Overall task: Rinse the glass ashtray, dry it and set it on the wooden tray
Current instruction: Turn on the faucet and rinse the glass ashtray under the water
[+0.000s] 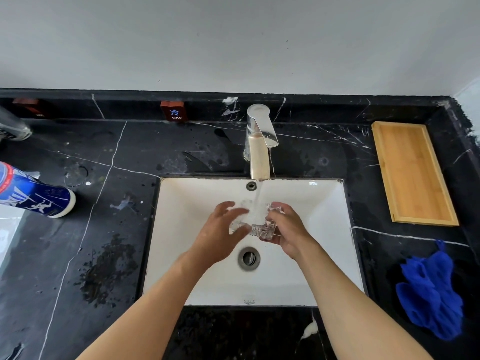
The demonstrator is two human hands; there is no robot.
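Rinse stage here, I'd say. Both hands hold the one glass ashtray (255,224) over the white sink (324,203), right under the running tap (259,141). The left hand (220,235) cups its near-left edge, and the right hand (288,232) pinches the right side. Drying and placing are not yet done. Off to the right: one wooden tray (413,172) with nothing on it, and one blue cloth (431,289) on the counter.
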